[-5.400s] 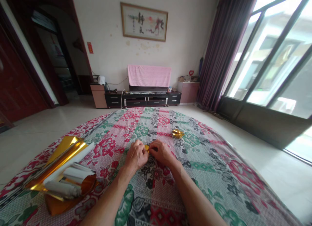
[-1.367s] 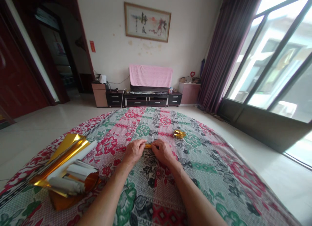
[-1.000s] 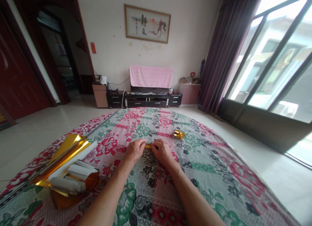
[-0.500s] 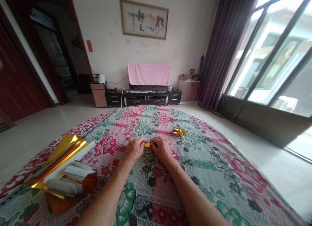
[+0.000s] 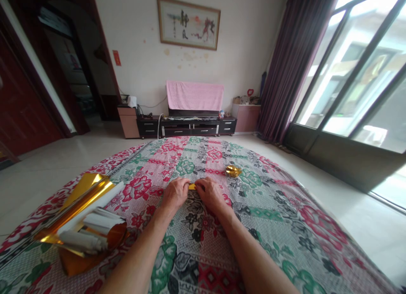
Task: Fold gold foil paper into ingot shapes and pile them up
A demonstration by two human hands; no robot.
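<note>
L hand (image 5: 175, 194) & R hand (image 5: 210, 193), mid-frame, fingers pinching opp. ends of gold strip (image 5: 192, 187) btwn them. Gold bundle (image 5: 233, 171) on cloth (image 5: 266, 243), just up-right. Foil rolls (image 5: 85, 218) lower L of frame.

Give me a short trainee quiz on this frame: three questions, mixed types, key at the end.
1. True or false: the left hand and the right hand hold the same small yellow-gold strip.

2. Where is the small, shiny gold foil bundle?
A) Under the left hand
B) Beyond the right hand, to its right
C) On the floor

3. Fill in: the large shiny gold foil roll lies on the ____ side of the red, green and grey flowered cloth, from the person's view.

Key: 1 true; 2 B; 3 left
</note>
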